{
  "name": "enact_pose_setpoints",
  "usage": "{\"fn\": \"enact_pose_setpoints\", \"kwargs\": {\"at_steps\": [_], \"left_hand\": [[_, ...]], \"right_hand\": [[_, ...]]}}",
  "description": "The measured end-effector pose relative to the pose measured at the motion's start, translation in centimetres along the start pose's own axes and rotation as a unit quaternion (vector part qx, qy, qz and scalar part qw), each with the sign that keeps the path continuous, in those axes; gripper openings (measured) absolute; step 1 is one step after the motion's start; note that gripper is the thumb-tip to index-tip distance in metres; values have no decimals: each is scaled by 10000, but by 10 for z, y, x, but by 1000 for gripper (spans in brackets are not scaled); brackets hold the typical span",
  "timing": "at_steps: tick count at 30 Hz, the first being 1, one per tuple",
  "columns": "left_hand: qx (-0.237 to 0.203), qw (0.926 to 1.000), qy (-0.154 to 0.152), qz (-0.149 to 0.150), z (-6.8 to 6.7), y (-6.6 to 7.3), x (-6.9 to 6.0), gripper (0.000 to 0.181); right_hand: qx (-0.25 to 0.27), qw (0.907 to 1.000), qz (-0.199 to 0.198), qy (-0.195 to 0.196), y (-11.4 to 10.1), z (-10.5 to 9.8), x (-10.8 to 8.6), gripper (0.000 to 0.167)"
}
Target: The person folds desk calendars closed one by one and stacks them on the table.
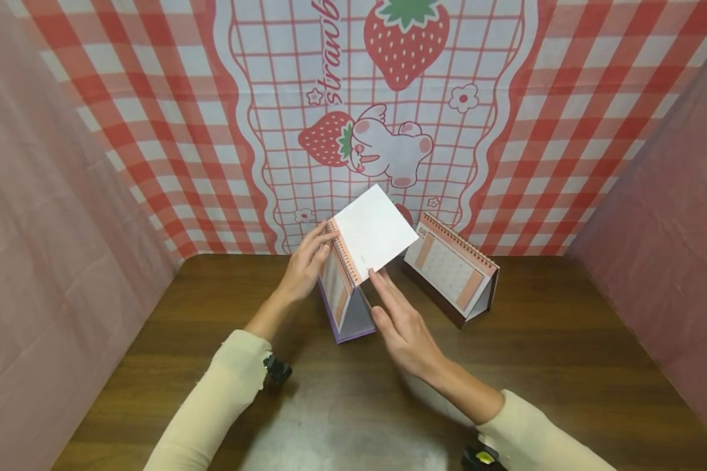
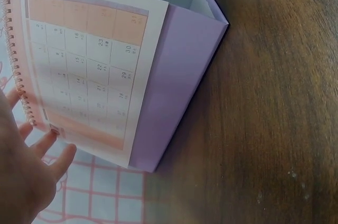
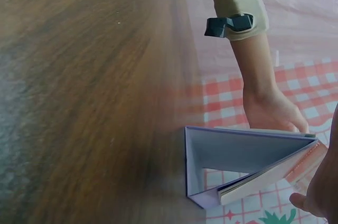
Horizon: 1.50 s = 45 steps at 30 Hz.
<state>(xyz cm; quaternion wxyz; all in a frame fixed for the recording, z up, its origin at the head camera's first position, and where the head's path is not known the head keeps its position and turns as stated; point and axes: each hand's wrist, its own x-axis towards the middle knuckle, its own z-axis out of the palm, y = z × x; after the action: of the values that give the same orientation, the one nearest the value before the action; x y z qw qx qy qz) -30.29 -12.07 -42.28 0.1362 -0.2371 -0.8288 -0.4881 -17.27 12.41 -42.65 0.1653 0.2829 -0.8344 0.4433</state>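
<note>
A desk calendar (image 2: 90, 76) with a purple stand (image 2: 174, 71) is upright on the table, spiral binding (image 1: 344, 255) at its top. One blank white page (image 1: 377, 232) is lifted over the binding and slopes away on the right side. My left hand (image 1: 306, 261) touches the binding's far end, its fingers relaxed and spread against the calendar. With fingers nearly straight, my right hand (image 1: 406, 327) touches the white page's near corner, thumb apart. Its fingertips are partly hidden by the page. The right wrist view catches only part of this hand (image 3: 319, 184).
A second desk calendar (image 1: 450, 271), marked 08, stands to the right on the brown wooden table (image 1: 224, 405). Behind is a checked cloth (image 1: 177, 131) with strawberry prints. Pink curtains (image 1: 53, 248) hang at both sides. Each wrist carries a small black device (image 1: 278, 369).
</note>
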Motion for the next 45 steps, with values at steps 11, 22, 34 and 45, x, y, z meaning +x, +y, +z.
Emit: {"fn": "enact_pose_setpoints", "kwargs": {"at_steps": [11, 22, 34, 45], "left_hand": [[72, 9999, -27, -72, -7, 3, 2, 52], [-709, 9970, 50, 297, -14, -32, 29, 66], [-1210, 9922, 54, -298, -29, 10, 28, 69], [-1503, 9882, 203, -211, -30, 12, 34, 72]], "right_hand": [[-156, 9993, -327, 34, -7, 3, 8, 63], [-291, 9979, -575, 23, -9, 6, 10, 58], [-384, 9952, -898, -15, -9, 9, 12, 56], [-374, 9939, -1021, -168, -11, 11, 12, 55]]}}
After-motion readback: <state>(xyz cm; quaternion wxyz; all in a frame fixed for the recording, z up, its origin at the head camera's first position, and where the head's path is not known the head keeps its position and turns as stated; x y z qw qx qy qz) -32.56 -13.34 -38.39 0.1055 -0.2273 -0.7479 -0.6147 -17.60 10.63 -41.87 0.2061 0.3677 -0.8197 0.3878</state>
